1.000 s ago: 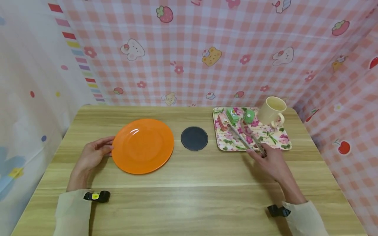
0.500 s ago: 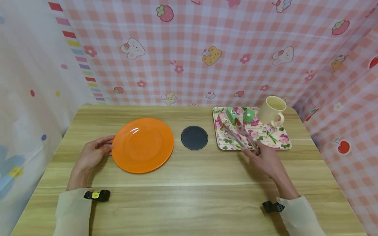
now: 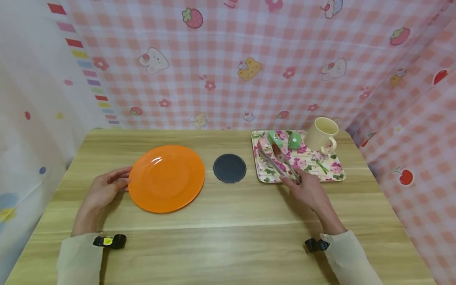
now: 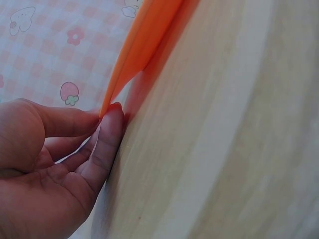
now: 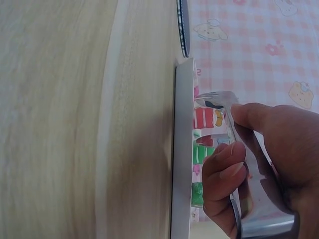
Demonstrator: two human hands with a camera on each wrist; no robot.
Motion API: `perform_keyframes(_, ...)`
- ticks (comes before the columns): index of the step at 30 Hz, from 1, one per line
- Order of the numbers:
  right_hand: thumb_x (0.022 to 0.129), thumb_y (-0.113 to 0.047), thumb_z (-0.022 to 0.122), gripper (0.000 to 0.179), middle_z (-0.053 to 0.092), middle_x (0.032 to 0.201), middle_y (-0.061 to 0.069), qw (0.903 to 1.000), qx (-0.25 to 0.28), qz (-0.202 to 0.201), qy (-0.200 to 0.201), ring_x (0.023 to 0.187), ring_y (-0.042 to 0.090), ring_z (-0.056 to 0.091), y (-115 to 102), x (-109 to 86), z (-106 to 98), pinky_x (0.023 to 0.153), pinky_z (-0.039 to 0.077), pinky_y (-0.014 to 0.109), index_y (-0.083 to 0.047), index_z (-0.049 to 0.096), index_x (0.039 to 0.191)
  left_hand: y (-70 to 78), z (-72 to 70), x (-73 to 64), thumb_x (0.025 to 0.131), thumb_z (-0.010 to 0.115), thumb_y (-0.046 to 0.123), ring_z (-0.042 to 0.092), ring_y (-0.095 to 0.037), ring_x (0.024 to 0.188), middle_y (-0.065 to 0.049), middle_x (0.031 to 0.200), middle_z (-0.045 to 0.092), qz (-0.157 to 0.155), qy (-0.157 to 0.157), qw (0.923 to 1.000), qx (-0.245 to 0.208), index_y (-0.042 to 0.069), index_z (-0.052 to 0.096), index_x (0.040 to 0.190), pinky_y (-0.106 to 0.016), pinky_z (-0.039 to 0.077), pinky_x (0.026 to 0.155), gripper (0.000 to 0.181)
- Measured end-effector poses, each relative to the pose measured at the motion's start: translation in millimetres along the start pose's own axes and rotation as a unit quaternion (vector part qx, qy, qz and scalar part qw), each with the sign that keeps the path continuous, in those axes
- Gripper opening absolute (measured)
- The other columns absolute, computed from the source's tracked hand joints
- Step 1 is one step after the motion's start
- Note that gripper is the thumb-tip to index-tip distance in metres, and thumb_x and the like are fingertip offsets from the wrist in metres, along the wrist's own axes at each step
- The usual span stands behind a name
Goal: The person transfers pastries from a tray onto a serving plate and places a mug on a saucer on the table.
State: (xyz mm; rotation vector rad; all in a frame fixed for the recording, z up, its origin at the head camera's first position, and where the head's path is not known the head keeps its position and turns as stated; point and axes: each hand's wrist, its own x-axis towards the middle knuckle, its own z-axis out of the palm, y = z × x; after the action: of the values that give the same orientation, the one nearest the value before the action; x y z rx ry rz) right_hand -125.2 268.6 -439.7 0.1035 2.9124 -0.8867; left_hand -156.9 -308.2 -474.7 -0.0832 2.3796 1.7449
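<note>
My left hand (image 3: 104,188) pinches the left rim of an orange plate (image 3: 166,178), thumb above and fingers below; the left wrist view shows the rim (image 4: 117,82) between them. My right hand (image 3: 309,192) grips metal tongs (image 3: 291,168) over the floral tray (image 3: 310,172). The tongs' arms are spread, their tips on either side of a small red-and-white cake slice (image 3: 264,145); whether they touch it I cannot tell. Behind and to its right sit a green cake slice (image 3: 275,138) and a round green cake (image 3: 294,141).
A cream mug (image 3: 320,136) stands at the tray's back right. Between plate and tray lies a round dark coaster (image 3: 229,168). Checked curtains (image 3: 221,59) hang behind the wooden table (image 3: 199,249) and along its right side.
My right hand has moved left with the tongs, bringing their tips around the red-and-white cake slice. My left hand stays on the plate rim. The head view has shifted slightly.
</note>
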Motion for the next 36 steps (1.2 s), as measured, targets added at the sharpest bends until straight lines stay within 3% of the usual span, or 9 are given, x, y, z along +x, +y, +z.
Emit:
perform_keyframes(2, 0.1, -0.058, 0.056, 0.079, 0.044, 0.065, 0.001, 0.9999, 0.0, 0.009, -0.005, 0.053, 0.015, 0.044, -1, 0.2, 0, 0.053, 0.041, 0.03, 0.001, 0.046, 0.152, 0.1, 1.0, 0.9, 0.106, 0.053, 0.01, 0.068, 0.003, 0.092, 0.022, 0.106, 0.064, 0.0, 0.004, 1.0, 0.004, -0.007, 0.042, 0.152, -0.02, 0.062, 0.08, 0.05)
perform_keyframes(5, 0.101, -0.059, 0.054, 0.084, 0.047, 0.068, 0.006, 0.9997, -0.002, 0.021, -0.01, 0.054, 0.017, 0.046, -2, -0.4, 0, 0.054, 0.043, 0.03, 0.002, 0.037, 0.156, -0.6, 3.6, 2.7, 0.106, 0.052, 0.008, 0.068, 0.003, 0.092, 0.02, 0.107, 0.064, 0.002, 0.005, 1.0, 0.001, -0.007, 0.043, 0.151, -0.02, 0.063, 0.081, 0.048)
perform_keyframes(8, 0.101, -0.057, 0.055, 0.082, 0.062, 0.083, 0.017, 0.9997, -0.017, 0.017, 0.002, 0.067, 0.022, 0.056, -2, -2.0, -1, 0.06, 0.046, 0.032, 0.005, 0.04, 0.154, -0.3, 6.9, 4.2, 0.106, 0.051, 0.007, 0.068, 0.002, 0.093, 0.018, 0.108, 0.064, 0.003, 0.003, 1.0, -0.008, -0.006, 0.044, 0.151, -0.021, 0.063, 0.082, 0.048)
perform_keyframes(11, 0.102, -0.056, 0.055, 0.074, 0.064, 0.091, 0.022, 0.9994, -0.031, 0.009, 0.013, 0.077, 0.027, 0.059, -1, -2.3, 0, 0.063, 0.046, 0.032, 0.005, 0.052, 0.145, 1.0, 9.1, 4.2, 0.106, 0.052, 0.006, 0.069, 0.001, 0.093, 0.018, 0.108, 0.065, 0.003, 0.0, 0.9998, -0.022, -0.008, 0.043, 0.151, -0.022, 0.063, 0.082, 0.048)
perform_keyframes(14, 0.101, -0.056, 0.055, 0.069, 0.06, 0.081, 0.016, 0.9992, -0.037, 0.004, 0.017, 0.075, 0.026, 0.058, 0, -1.0, 1, 0.061, 0.043, 0.03, 0.003, 0.058, 0.136, 1.8, 9.5, 3.5, 0.106, 0.052, 0.006, 0.07, 0.0, 0.092, 0.018, 0.108, 0.065, 0.003, 0.0, 0.9997, -0.025, -0.009, 0.043, 0.15, -0.022, 0.063, 0.081, 0.048)
perform_keyframes(20, 0.103, -0.054, 0.054, 0.067, 0.055, 0.074, 0.009, 0.9986, -0.042, -0.011, 0.03, 0.074, 0.025, 0.056, -1, -0.2, 3, 0.064, 0.043, 0.032, 0.004, 0.06, 0.135, 1.1, 8.6, 4.5, 0.105, 0.051, 0.005, 0.069, 0.001, 0.093, 0.017, 0.109, 0.065, -0.003, 0.003, 0.9996, -0.027, -0.007, 0.044, 0.151, -0.022, 0.063, 0.083, 0.047)
perform_keyframes(25, 0.104, -0.046, 0.054, 0.046, 0.05, 0.068, 0.007, 0.9981, -0.038, -0.03, 0.04, 0.064, 0.022, 0.049, -2, -0.7, 5, 0.057, 0.037, 0.03, -0.002, 0.066, 0.107, 1.1, 7.3, 3.9, 0.106, 0.052, 0.007, 0.069, 0.0, 0.094, 0.012, 0.113, 0.065, -0.008, 0.004, 0.9998, -0.017, -0.004, 0.045, 0.152, -0.023, 0.063, 0.083, 0.048)
perform_keyframes(36, 0.105, -0.04, 0.057, 0.043, 0.045, 0.062, 0.004, 0.9961, -0.036, -0.057, 0.058, 0.058, 0.02, 0.043, -4, 3.5, 12, 0.055, 0.033, 0.029, 0.0, 0.071, 0.112, 2.7, 0.1, -2.3, 0.106, 0.053, 0.009, 0.069, 0.001, 0.093, 0.009, 0.115, 0.065, -0.018, 0.014, 0.9997, -0.001, -0.003, 0.045, 0.152, -0.021, 0.063, 0.082, 0.048)
